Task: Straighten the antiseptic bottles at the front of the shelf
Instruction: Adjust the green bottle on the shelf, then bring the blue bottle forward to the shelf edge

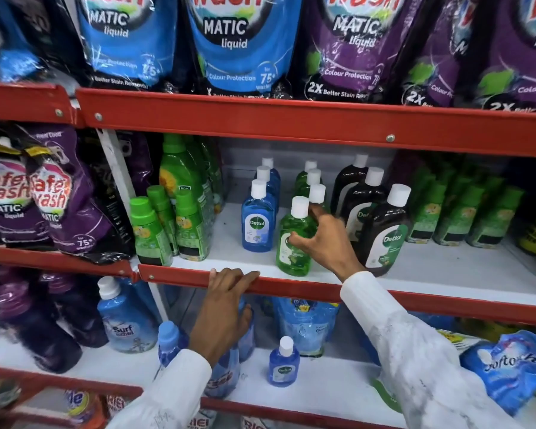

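On the middle shelf (235,261) stand three rows of white-capped antiseptic bottles. The front green bottle (293,258) stands near the shelf's front edge, and my right hand (325,243) grips its body from the right, thumb across the label. Left of it stands the front blue bottle (258,226), farther back on the shelf. To the right stands the front dark brown bottle (386,239), with more behind it. My left hand (226,308) rests with its fingers hooked over the red front rail (415,300) of the shelf.
Green-capped detergent bottles (150,233) crowd the shelf's left, more green ones (458,218) the right. Purple detergent pouches (53,205) hang at far left. Below, one small blue antiseptic bottle (283,363) stands among blue detergent bottles and pouches. Large pouches fill the top shelf.
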The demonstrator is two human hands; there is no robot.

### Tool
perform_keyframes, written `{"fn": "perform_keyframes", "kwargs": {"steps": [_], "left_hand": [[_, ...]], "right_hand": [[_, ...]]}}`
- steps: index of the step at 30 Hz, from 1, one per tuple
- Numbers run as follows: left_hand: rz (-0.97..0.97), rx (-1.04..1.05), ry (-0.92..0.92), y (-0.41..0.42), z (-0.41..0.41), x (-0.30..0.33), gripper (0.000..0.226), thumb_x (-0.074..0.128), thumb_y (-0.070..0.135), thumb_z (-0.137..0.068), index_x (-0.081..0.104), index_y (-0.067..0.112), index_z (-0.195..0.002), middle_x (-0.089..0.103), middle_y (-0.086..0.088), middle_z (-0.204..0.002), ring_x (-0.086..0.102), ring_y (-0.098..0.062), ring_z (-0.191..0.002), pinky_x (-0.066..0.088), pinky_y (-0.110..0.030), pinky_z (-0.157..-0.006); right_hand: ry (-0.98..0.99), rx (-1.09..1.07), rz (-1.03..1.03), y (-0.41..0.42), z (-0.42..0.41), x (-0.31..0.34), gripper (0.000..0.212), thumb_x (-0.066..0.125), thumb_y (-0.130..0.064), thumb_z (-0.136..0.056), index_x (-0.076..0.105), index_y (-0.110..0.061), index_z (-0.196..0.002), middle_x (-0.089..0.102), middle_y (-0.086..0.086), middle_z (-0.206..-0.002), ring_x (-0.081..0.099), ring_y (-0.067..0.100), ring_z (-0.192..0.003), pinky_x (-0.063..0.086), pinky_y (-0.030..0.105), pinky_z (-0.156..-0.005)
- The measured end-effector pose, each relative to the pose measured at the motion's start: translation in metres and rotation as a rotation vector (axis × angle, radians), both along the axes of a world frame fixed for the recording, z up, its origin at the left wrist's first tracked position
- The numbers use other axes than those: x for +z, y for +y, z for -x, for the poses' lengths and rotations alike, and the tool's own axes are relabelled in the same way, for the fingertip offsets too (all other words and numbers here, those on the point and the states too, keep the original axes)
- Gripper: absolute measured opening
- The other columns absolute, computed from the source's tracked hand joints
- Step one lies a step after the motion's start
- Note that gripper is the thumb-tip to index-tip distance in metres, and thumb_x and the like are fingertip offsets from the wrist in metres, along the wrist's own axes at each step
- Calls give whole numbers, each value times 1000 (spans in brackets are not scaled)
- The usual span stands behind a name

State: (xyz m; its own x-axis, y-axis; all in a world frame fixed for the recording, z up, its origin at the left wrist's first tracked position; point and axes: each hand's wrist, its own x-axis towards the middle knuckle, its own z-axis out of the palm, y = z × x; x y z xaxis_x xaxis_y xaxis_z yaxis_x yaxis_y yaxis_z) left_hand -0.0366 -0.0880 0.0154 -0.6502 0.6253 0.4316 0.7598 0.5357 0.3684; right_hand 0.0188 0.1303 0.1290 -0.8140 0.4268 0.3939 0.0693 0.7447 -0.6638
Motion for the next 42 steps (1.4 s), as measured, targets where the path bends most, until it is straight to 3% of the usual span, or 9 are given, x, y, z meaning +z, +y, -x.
{"fn": "perform_keyframes", "kwargs": {"steps": [8, 18, 21, 24, 27, 30, 33, 38, 42], "left_hand": [[12, 2, -7, 0, 0, -1, 68, 63, 20, -75, 45, 30, -139, 50, 1, -125, 43, -22, -124, 12, -51, -122], [16, 4, 5, -1, -1, 1, 70, 65, 19, -73, 44, 31, -139, 51, 0, -124, 44, -22, -125, 6, -44, -123], [102, 47, 80, -5, -1, 5, 69, 66, 24, -75, 43, 31, -140, 53, 1, -128, 42, -22, -130, 9, -53, -122], [125, 113, 110, -19, 7, 6, 66, 65, 26, -77, 44, 28, -139, 55, -2, -129, 43, -26, -131, 12, -56, -121], [144, 139, 136, -34, 14, 5, 69, 69, 23, -75, 44, 27, -140, 54, -3, -128, 43, -27, -130, 15, -56, -120], [137, 123, 120, -35, 15, 5, 69, 68, 22, -76, 43, 27, -140, 54, -3, -127, 42, -26, -129, 14, -52, -121], [109, 118, 77, -33, 14, 5, 67, 65, 23, -77, 43, 28, -140, 52, -3, -129, 40, -27, -131, 14, -48, -122], [115, 75, 68, -39, 16, 6, 68, 66, 20, -79, 41, 28, -142, 51, -4, -134, 39, -28, -133, 18, -49, -121], [108, 35, 77, -47, 26, 7, 69, 67, 18, -78, 43, 30, -141, 52, -2, -135, 43, -24, -130, 17, -46, -121]], "right_hand": [[-40, 40, -39, 16, 2, -3, 43, 76, -20, -76, 56, -12, -114, 70, 7, -99, 65, 20, -82, 48, 25, -75], [-13, 12, -13, 22, -13, -1, 61, 82, -26, -74, 56, -14, -128, 72, 4, -111, 66, 13, -93, 51, 22, -86], [167, -82, -10, 13, -42, -9, 58, 81, -31, -76, 58, -17, -127, 66, -1, -120, 61, 9, -102, 49, 22, -92], [411, -94, -98, -6, -81, -42, 28, 74, -13, -80, 63, -15, -105, 62, 0, -96, 55, 6, -83, 43, 14, -78], [177, 110, -81, -22, -96, -108, 24, 70, -7, -77, 63, -21, -95, 62, -7, -92, 55, -3, -80, 42, 12, -72], [-266, 209, -52, -17, -85, -186, 51, 70, -29, -73, 53, -28, -121, 58, -8, -124, 56, 7, -110, 50, 29, -92], [-514, 298, -9, -14, -68, -224, 74, 77, -35, -70, 44, -24, -135, 52, -4, -136, 49, 15, -123, 40, 28, -104], [-547, 265, 51, -14, -45, -238, 44, 84, -31, -60, 58, -29, -95, 68, -4, -94, 62, 17, -86, 54, 38, -79], [-480, 254, 67, -21, -51, -223, 40, 85, -37, -60, 57, -31, -88, 64, -9, -82, 57, 11, -73, 46, 20, -64]]}}
